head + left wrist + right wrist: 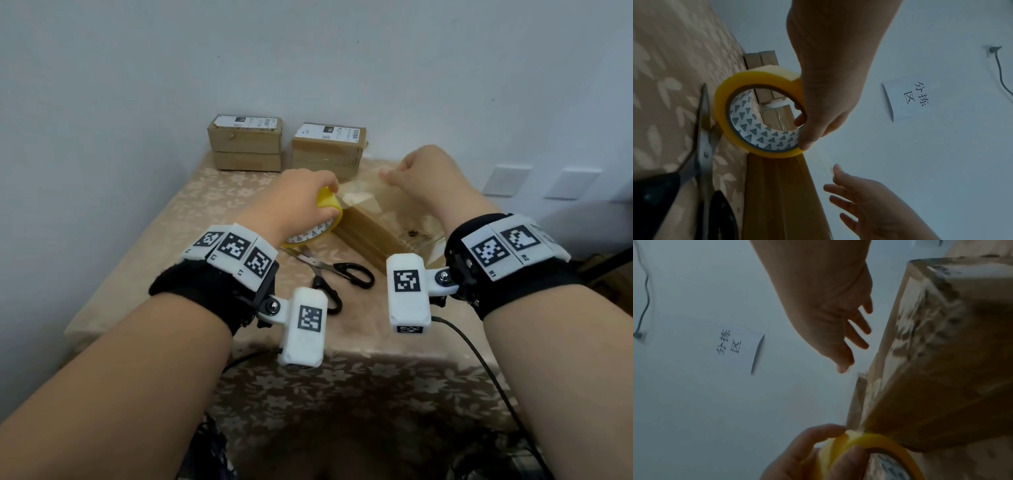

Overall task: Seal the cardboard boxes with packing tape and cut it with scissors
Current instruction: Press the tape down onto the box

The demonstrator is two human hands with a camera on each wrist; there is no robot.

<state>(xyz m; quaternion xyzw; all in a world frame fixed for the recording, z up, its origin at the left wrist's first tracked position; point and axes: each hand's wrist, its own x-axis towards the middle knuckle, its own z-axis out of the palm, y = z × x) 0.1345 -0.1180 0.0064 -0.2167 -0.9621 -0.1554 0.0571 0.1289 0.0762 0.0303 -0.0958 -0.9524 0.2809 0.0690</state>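
My left hand (298, 198) grips the yellow roll of packing tape (329, 205), one finger through its core (764, 134); the roll is on edge at the left end of a long cardboard box (370, 233). My right hand (428, 174) pinches the free end of a clear tape strip (363, 185) between thumb and forefinger, held stretched in the air above the box. In the right wrist view the other fingers (859, 327) stick out straight beside the box (941, 386). Black-handled scissors (325, 267) lie partly open on the table, just nearer than the roll.
Two stacked cardboard boxes (245, 144) and another taped stack (329, 147) stand against the back wall. The small table (205, 205) has a floral cloth; its edges are close on both sides. A black cable (479, 363) hangs at the front right. A paper sign (906, 99) is on the wall.
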